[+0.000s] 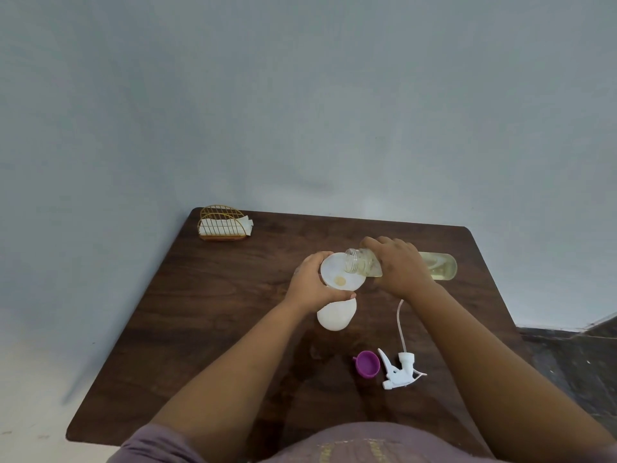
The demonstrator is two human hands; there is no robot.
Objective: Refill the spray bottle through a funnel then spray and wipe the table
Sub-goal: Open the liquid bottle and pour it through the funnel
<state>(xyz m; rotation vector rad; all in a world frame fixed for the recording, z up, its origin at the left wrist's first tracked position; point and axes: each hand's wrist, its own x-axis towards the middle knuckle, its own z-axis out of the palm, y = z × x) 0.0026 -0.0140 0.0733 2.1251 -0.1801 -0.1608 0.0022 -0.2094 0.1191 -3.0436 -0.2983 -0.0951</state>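
A white spray bottle (335, 315) stands on the dark wooden table (213, 315) with a white funnel (337, 269) in its neck. My left hand (312, 284) grips the funnel and the bottle's neck. My right hand (399, 264) grips a clear refill bottle (437, 265) of pale yellow liquid, tipped nearly flat with its open mouth over the funnel. A little yellow liquid sits at the funnel's bottom. The white trigger sprayer head (400, 369) with its dip tube lies on the table near me.
A purple cap (367, 362) lies just left of the sprayer head. A gold wire holder with white napkins (223, 223) stands at the table's far left corner. A pale wall rises behind the table; dark floor shows at the right.
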